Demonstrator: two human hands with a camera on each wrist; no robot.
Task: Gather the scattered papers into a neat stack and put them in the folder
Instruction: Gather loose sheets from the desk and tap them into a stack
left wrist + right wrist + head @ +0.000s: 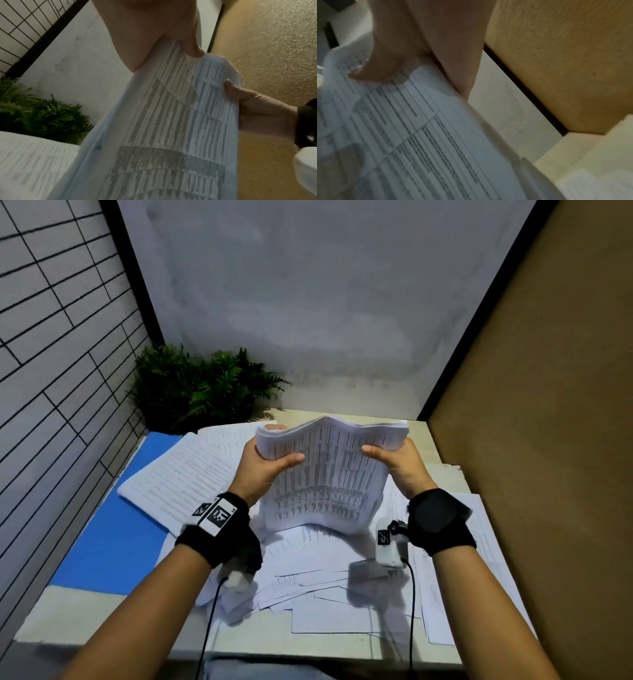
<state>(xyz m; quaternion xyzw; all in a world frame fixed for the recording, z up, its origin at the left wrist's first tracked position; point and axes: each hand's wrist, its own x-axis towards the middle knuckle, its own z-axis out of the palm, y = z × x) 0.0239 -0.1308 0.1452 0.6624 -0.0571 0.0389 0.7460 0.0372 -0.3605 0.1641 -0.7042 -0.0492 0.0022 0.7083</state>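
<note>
Above the middle of the tabletop point(318, 642), both forearms reach forward and slightly upward from the near edge, each wrapped at the wrist in a black band. The left hand point(263, 463) grips the upper left side of a thick stack of papers point(329, 470), thumb laid across the printed front face and fingers point(274, 427) curled behind the top corner. The right hand point(400, 463) mirrors it on the upper right side, thumb on the front and the rest of the hand behind the sheets; its fingers are hidden by the stack, but the thumb is plainly clamped against the paper. The left wrist view shows the same pinch from below, the thumb of each hand pressing the sheets.

The stack stands nearly upright, leaning a little toward the person, its long axis running from the tabletop up to the hands. Its bottom edge rests among loose papers point(318, 577) lying on the tabletop, and its top edge bows upward in the middle between the two grips. The printed lines run up and down the front sheet.

More loose sheets point(185, 474) lie fanned toward the left edge, partly over a blue folder point(113, 539) that lies flat along that edge. A green plant point(202, 385) sits at the far left corner.
</note>
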